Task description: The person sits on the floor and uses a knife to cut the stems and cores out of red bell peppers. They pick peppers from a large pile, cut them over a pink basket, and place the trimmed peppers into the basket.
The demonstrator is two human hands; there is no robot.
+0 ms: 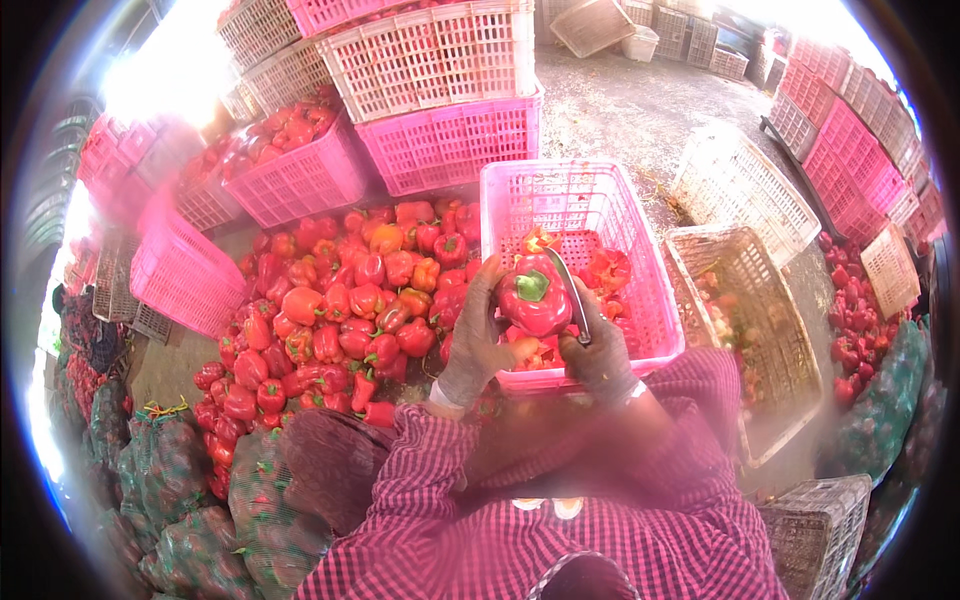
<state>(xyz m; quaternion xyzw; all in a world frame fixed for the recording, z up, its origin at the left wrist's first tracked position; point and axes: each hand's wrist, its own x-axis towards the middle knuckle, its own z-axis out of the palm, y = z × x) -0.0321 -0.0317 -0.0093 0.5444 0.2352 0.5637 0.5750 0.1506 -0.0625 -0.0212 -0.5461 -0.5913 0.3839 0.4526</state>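
Observation:
A whole red bell pepper [537, 300], its green stem facing up, is held over a pink plastic crate [652, 300]. My left hand [474, 337], in a dark glove, grips the pepper from its left side. In my gloved right hand [606, 349] is a knife with a curved metal blade [570, 289], which lies along the pepper's right side. Cut red pepper pieces [606, 270] lie inside the crate below. To the left, a large heap of red bell peppers [352, 300] covers the floor, some of them orange or partly green.
Stacked crates [450, 142] stand beyond the heap, and a tilted pink crate [184, 270] is at its left. On the right, a worn crate [787, 360] holds scraps, with a white crate [742, 187] behind it. Mesh sacks of peppers [274, 510] stand at lower left.

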